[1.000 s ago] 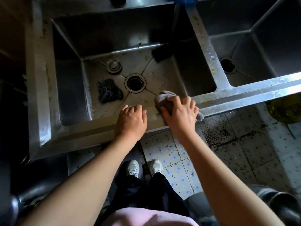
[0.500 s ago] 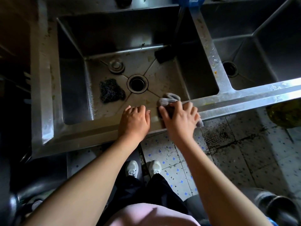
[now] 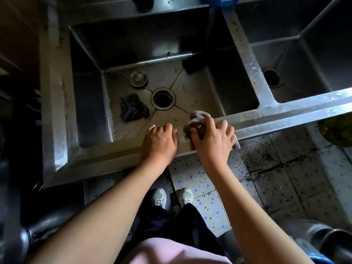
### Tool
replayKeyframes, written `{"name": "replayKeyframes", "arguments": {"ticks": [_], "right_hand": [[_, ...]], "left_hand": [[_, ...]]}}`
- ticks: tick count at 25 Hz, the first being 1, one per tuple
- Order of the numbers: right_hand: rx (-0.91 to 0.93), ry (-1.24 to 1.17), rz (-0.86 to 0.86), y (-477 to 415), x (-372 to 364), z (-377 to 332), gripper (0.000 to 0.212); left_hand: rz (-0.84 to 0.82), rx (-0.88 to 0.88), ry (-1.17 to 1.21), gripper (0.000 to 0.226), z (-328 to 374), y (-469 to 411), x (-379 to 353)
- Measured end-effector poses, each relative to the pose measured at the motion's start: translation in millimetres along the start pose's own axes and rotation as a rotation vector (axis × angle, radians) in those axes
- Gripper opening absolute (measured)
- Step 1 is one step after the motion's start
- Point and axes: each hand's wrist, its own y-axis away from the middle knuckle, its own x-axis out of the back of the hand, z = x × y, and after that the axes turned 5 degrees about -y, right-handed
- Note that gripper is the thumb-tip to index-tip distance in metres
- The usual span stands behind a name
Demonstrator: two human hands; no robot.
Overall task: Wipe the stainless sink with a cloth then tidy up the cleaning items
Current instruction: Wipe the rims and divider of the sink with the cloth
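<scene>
At the front rim of the sink (image 3: 114, 149), the right hand (image 3: 211, 138) clutches the bunched cloth (image 3: 198, 119) against the steel while the left hand (image 3: 160, 141) rests loosely beside it, holding nothing; the cloth's dangling tail could drag it onto the dirty floor (image 3: 285, 187).

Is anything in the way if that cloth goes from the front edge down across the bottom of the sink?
Yes. The right hand holds the cloth on the front rim of the sink. On the basin floor lie a wire scourer left of the drain, a metal plug behind it, and a dark block in the far right corner.
</scene>
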Motion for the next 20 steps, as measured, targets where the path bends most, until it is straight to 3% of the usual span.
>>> {"name": "replayKeyframes", "arguments": {"ticks": [9,20], "right_hand": [[-0.059,0.090,-0.034,-30,-7,-14,0.060],[-0.079,0.074,0.048,-5,-13,-9,0.051]], "left_hand": [[0.026,-0.008,0.012,0.027,-1,-2,1],[0.013,-0.008,-0.007,0.028,-1,0,0]]}}
